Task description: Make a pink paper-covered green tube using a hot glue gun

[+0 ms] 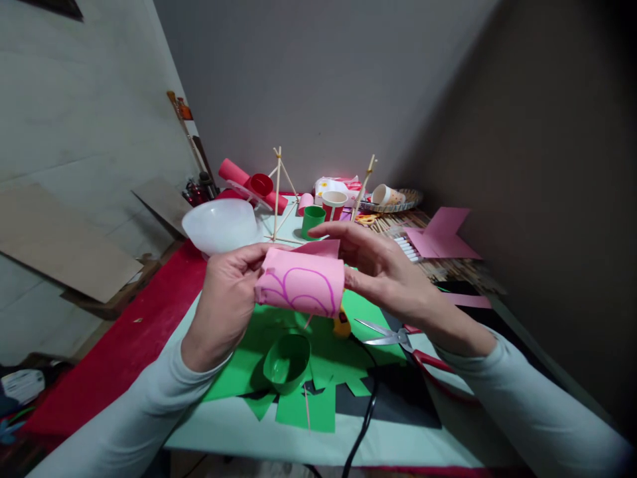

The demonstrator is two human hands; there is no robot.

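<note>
A pink sheet of paper, curled into a loose roll with purple curved outlines drawn on it, is held above the table. My left hand pinches its left end between thumb and fingers. At the right end is my right hand, fingers apart and curved around the paper's edge; the thumb tip is at the rim, and whether it presses on it I cannot tell. Below the roll lie green paper sheets with a small green paper cup on them. A yellow corded tool is partly hidden behind the roll.
Open scissors with red handles lie near my right forearm. A black cable runs off the front edge. Behind stand stick frames, a green cup, a red-and-white cup, a white bowl and folded pink paper.
</note>
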